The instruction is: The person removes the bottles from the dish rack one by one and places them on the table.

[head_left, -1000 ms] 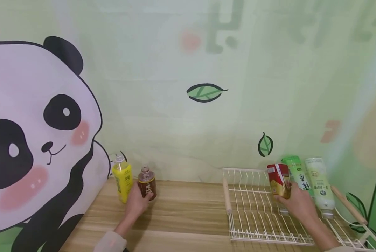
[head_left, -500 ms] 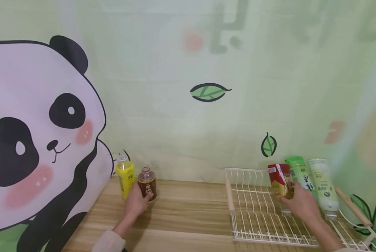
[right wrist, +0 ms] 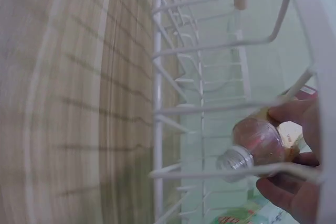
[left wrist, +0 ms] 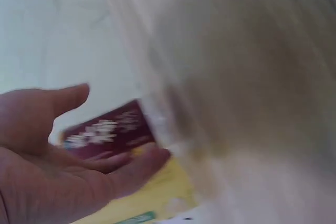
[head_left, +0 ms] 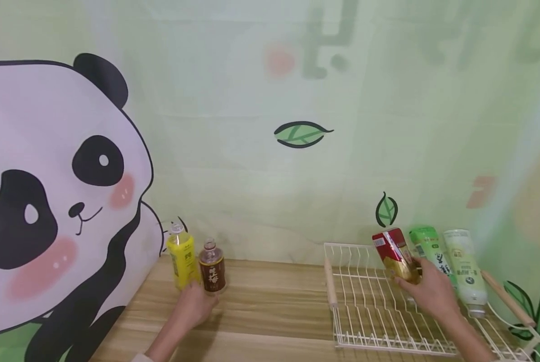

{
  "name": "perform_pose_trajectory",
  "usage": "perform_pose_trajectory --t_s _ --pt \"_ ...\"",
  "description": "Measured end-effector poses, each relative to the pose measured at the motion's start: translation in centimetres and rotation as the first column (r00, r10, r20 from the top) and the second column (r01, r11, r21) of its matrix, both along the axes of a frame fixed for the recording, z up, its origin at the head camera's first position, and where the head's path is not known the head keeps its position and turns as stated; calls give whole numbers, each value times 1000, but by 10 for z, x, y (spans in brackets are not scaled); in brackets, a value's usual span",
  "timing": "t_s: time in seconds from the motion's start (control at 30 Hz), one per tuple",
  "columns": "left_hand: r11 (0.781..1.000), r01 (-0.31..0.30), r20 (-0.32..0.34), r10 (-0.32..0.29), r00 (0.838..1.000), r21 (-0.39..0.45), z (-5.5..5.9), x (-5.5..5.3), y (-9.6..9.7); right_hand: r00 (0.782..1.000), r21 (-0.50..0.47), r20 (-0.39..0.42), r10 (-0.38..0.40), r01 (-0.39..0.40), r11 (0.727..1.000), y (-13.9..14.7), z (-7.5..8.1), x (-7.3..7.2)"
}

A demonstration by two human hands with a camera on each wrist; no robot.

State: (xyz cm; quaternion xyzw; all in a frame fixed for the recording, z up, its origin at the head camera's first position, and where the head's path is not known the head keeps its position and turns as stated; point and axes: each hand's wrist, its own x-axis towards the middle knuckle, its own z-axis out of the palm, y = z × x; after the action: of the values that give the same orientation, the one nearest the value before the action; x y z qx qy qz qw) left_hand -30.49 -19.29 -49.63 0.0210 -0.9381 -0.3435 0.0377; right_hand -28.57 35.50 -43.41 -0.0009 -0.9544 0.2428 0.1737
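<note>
A dark red-brown bottle (head_left: 213,274) stands upright beside a yellow-labelled bottle (head_left: 181,259) on the wooden table. Just in front of both is my left hand (head_left: 193,304); in the left wrist view its thumb and fingers (left wrist: 139,169) are spread apart and hold nothing. On the right, my right hand (head_left: 433,291) grips a red and gold bottle (head_left: 393,251) tilted above the white wire rack (head_left: 352,304). The right wrist view shows its clear neck (right wrist: 236,162) pointing down. A green bottle (head_left: 426,239) and a pale green bottle (head_left: 465,266) lean neck-down in the rack.
The rack has wooden handles, one on the left (head_left: 330,281) and one on the right (head_left: 507,296). Bare wooden table (head_left: 270,296) lies between the standing bottles and the rack. A printed panda curtain (head_left: 234,166) hangs close behind.
My left hand has let go of the dark bottle and drawn back toward me. My right hand has tilted the red and gold bottle, its top end shifting up and left.
</note>
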Motion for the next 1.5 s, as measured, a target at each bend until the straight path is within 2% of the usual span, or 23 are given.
perform_pose_trajectory --t_s 0.1,0.17,0.27,0.33,0.37,0.43,0.53,0.6,0.73,0.83,0.9,1.0,1.07,1.13,1.33,1.43,1.5 --pt "999 36 54 -35 998 -18 17 12 13 996 23 -85 37 -35 999 -4 5 1" --pt "996 69 46 -67 997 -48 31 17 26 991 36 -117 68 -64 997 -10 12 1" --pt "988 127 -21 -129 991 -85 53 24 49 986 55 -129 109 -102 993 -25 21 2" --pt "979 181 -88 -189 978 -91 66 26 65 977 60 -150 150 -142 988 -37 27 4" --pt "973 211 -131 -222 966 -96 71 26 73 971 69 -166 169 -160 985 -44 29 5" --pt "954 271 -219 -294 931 -126 82 26 88 956 82 -199 214 -202 976 -57 34 9" --pt "923 326 -340 -379 860 -205 92 25 107 933 103 -222 283 -266 958 -74 39 15" --pt "898 354 -391 -434 812 -263 97 23 118 920 128 -216 327 -305 944 -85 41 20" --pt "832 402 -413 -543 732 -382 109 20 139 898 194 -192 396 -361 912 -103 43 26" --pt "776 417 -392 -609 689 -473 113 16 154 877 232 -182 445 -401 886 -114 43 27" --pt "740 418 -373 -643 669 -527 113 15 162 860 258 -180 478 -428 866 -120 43 28" --pt "697 415 -341 -675 654 -585 113 13 169 833 287 -176 524 -466 837 -127 43 29" --pt "676 419 -318 -689 652 -606 111 12 171 822 303 -172 543 -480 823 -130 42 30" --pt "665 428 -301 -696 652 -611 109 11 173 816 314 -173 551 -485 816 -131 42 32" --pt "665 445 -290 -699 653 -600 106 11 175 820 345 -161 549 -475 810 -132 41 34" --pt "671 445 -294 -695 656 -593 106 12 176 827 352 -159 540 -463 813 -132 41 34" --pt "678 439 -300 -689 660 -589 107 13 176 823 358 -172 541 -459 813 -132 41 34"
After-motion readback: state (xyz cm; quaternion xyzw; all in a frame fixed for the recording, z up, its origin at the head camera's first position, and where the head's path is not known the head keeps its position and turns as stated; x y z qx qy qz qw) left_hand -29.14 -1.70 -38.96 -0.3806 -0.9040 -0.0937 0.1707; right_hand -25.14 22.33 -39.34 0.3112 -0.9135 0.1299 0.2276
